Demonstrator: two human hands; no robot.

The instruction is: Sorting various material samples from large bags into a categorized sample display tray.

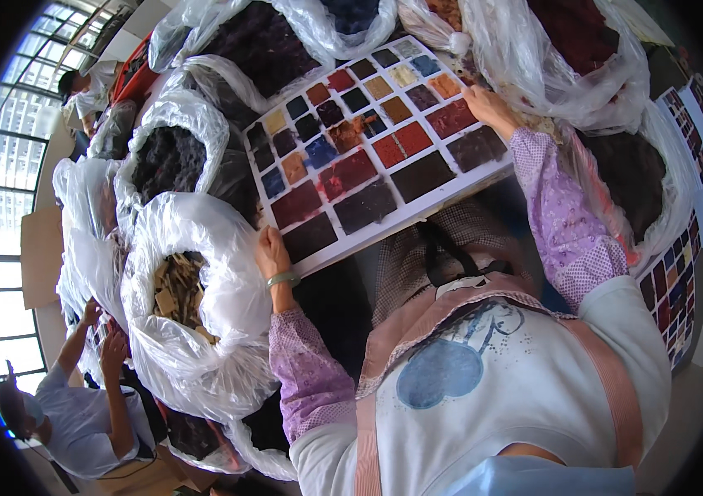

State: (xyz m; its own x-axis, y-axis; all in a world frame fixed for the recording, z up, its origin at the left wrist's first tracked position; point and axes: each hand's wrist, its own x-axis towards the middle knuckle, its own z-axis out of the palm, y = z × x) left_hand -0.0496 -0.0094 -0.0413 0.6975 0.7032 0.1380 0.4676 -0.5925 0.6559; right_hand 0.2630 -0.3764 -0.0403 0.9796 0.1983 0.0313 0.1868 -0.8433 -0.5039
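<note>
A white board (418, 203) lies tilted before me, covered with a grid of coloured patches in reds, browns, blues, blacks and yellows. Small patches fill its far part; larger ones run along the near side. Loose orange-red fluff (368, 124) spreads over a few small patches near the middle. My left hand (272, 255), with a green bangle at the wrist, is closed on the board's near left corner. At the far right edge, my right hand (490, 112) grips the board, its fingers partly hidden. Purple patterned sleeves cover both forearms.
Clear plastic bags of dark fibre (168, 161) crowd around the board. One bag (203, 223) at left holds brown scraps. More patch sheets (672, 281) lie at right. A co-worker (91, 422) works at lower left; another person (87, 99) is at far left.
</note>
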